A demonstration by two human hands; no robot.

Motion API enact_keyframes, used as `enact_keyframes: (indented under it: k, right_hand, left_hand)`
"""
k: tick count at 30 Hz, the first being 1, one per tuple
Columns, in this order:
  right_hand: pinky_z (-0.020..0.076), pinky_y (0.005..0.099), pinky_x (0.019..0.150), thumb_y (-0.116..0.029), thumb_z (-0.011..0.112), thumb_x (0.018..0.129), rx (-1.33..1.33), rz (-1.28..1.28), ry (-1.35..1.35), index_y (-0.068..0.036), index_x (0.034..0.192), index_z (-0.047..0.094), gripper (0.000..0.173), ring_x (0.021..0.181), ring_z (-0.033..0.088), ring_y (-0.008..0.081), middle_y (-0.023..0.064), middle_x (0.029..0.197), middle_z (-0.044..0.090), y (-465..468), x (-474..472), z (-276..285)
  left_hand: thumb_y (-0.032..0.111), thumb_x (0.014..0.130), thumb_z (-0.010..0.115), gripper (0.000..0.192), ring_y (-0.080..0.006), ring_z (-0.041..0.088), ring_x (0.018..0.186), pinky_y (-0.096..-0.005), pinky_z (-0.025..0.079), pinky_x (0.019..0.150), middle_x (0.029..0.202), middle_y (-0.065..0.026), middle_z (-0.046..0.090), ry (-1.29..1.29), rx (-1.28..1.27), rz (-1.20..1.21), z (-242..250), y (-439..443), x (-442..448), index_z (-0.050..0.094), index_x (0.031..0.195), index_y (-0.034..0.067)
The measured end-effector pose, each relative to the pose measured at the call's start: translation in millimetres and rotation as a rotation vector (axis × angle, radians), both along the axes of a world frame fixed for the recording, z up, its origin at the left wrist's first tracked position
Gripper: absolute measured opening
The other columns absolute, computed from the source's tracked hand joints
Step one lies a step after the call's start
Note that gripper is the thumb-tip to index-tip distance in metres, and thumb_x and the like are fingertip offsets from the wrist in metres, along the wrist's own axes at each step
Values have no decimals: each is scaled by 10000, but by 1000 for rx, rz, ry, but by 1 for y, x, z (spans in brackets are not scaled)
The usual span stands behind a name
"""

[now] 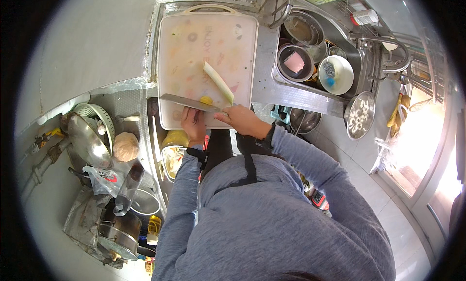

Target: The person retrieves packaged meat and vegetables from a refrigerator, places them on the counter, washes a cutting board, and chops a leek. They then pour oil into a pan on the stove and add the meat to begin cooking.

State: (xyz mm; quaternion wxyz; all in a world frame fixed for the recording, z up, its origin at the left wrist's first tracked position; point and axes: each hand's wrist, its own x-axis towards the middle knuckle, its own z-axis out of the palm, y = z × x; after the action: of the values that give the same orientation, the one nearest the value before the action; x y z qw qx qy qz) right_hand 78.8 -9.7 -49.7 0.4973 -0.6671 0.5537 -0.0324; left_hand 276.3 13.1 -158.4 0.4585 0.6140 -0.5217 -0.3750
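Note:
My right hand (242, 120) grips the handle of a kitchen knife (187, 101), whose broad blade points left across the lower part of a white plastic cutting board (182, 58). My left hand (193, 123) lies at the near side of the blade, fingertips close to it; whether anything is under the fingers is hidden. Just beyond the blade sits a small yellow piece of food (206, 100), perhaps ginger. A pale green-white stalk, like a leek or scallion (218, 82), lies slanted on the board, its near end by my right hand.
To the right, a sink (329, 93) holds metal pots (302, 29) and a white bowl (344, 80) with scrubbers. A metal bowl of pale pieces (360, 115) stands beyond its near corner. At left are a wok-like pan (89, 140), a colander (103, 117) and a glass cylinder (129, 190).

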Motion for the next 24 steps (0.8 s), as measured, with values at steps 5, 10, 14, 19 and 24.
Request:
enact_keyframes:
  k: [5,10,14,19,24]
  right_hand:
    - [530,539,662,-616,425,1017,-51,-30,133,-15,850,654,664,738,672,439,230,723,661,8,16,1]
    - [521,539,664,-605,458,1009,-64,-20,132,-21,848,651,635,727,657,452,240,711,649,10,11,20]
    - [512,533,695,-584,466,1019,13,-61,107,-5,819,643,638,758,647,467,255,724,640,16,0,31]
    - [501,533,723,-580,464,1025,115,-104,55,15,815,639,655,784,641,478,269,737,631,20,-12,39]
    - [499,536,728,-580,466,1025,77,-74,19,26,822,638,662,792,641,482,276,750,632,21,-12,30]
  left_hand:
    - [-65,807,679,255,-288,681,900,-359,542,781,1038,-146,703,-210,-29,-27,-9,7,9,726,1048,5]
    - [-49,817,666,261,-353,680,940,-409,541,830,1011,-166,705,-227,27,-26,-13,11,10,724,1065,6]
    - [-29,822,681,265,-352,671,968,-407,535,855,1039,-160,692,-286,-24,-34,-5,9,7,718,1082,1]
    - [-37,818,691,270,-335,666,989,-399,533,868,1073,-151,682,-206,12,-42,10,2,4,714,1084,-3]
    - [-67,813,692,285,-315,669,982,-373,538,858,1079,-130,684,-142,-70,-35,12,1,1,713,1089,-1]
